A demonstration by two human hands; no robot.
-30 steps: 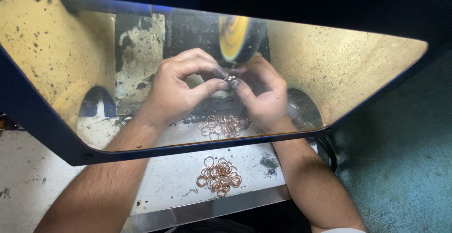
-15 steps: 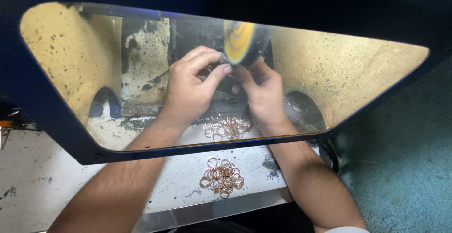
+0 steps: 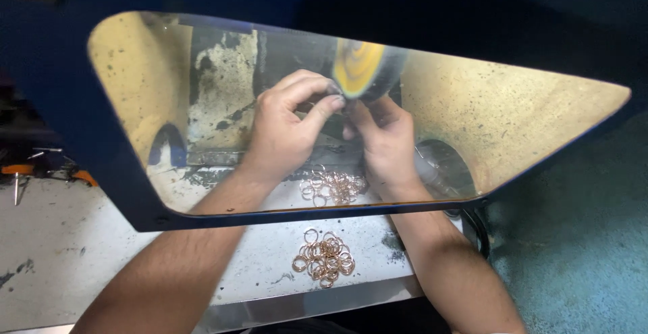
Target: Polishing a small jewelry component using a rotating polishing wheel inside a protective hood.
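Note:
My left hand (image 3: 287,128) and my right hand (image 3: 381,141) are raised together behind a clear shield, fingertips pinched around a small item held against the lower edge of a yellow buffing wheel (image 3: 358,69). The item is hidden between the fingers. A pile of copper-coloured rings (image 3: 324,256) lies on the bench below my wrists. More rings, or their reflection (image 3: 334,187), show behind the shield under my hands.
A dark blue hood frame (image 3: 115,165) surrounds the clear shield. Yellow stained inner walls (image 3: 513,124) flank the wheel. The grimy white bench (image 3: 61,239) extends left, with orange-handled tools (image 3: 40,168) at the left edge. Teal floor (image 3: 580,266) lies right.
Both hands have lifted the pinched item up to the wheel's edge. The view has shifted so the hood opening sits further right.

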